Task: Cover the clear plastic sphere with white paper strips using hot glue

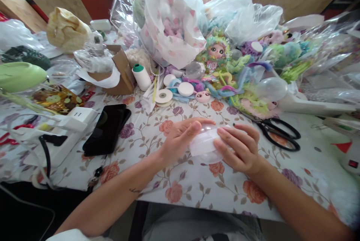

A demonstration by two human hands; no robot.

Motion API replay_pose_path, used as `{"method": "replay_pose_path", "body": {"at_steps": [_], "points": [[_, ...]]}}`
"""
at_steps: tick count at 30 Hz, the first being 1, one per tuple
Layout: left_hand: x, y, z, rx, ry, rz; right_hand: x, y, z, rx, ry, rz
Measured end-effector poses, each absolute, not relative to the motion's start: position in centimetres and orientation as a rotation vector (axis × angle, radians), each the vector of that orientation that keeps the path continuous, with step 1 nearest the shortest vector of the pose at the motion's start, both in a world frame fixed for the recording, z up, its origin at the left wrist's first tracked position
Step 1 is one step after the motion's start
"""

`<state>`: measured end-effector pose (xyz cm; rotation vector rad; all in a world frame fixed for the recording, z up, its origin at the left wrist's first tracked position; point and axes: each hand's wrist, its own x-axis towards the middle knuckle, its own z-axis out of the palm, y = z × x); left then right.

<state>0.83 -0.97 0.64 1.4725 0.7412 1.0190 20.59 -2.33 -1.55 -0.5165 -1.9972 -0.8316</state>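
Note:
Between my two hands, just above the flowered tablecloth, is a clear round plastic ball (209, 157) that looks like a transparent globe or balloon. A white strip (205, 141), paper or thin fabric, lies across its front. My left hand (180, 136) cups the ball from the left, with the thumb raised near its upper side and the fingers behind it. On the other side, my right hand (242, 147) is curled against the ball, its fingertips pressing the right end of the strip. The palm sides of the fingers are partly hidden.
Black-handled scissors (279, 134) lie right of my right hand. Black phones (105, 130) and a power strip (59, 136) are at left. Behind are ribbon spools (164, 96), a thread cone (141, 77), a cardboard box (120, 70), a doll (216, 51) and plastic bags (247, 16).

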Motion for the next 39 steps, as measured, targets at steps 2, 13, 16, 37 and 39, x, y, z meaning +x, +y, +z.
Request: {"method": "replay_pose_path", "body": {"at_steps": [2, 13, 16, 37, 39], "points": [[0.40, -0.54, 1.06, 1.513, 0.724, 0.971, 20.51, -2.28, -1.44, -0.507, -2.035, -0.836], [0.32, -0.08, 1.24, 1.500, 0.660, 0.833, 20.53, -2.46, -1.51, -0.469, -2.073, -0.894], [0.35, -0.22, 1.16, 1.502, 0.683, 0.872, 20.42, -2.54, -1.44, -0.461, -2.081, -0.911], [0.78, -0.57, 1.30, 1.393, 0.850, 0.890, 20.09, -2.96, -1.99, -0.487, -2.087, -0.790], [0.77, -0.50, 1.35, 1.436, 0.868, 0.875, 20.12, -3.04, -2.09, -0.469, -2.118, -0.795]]}}
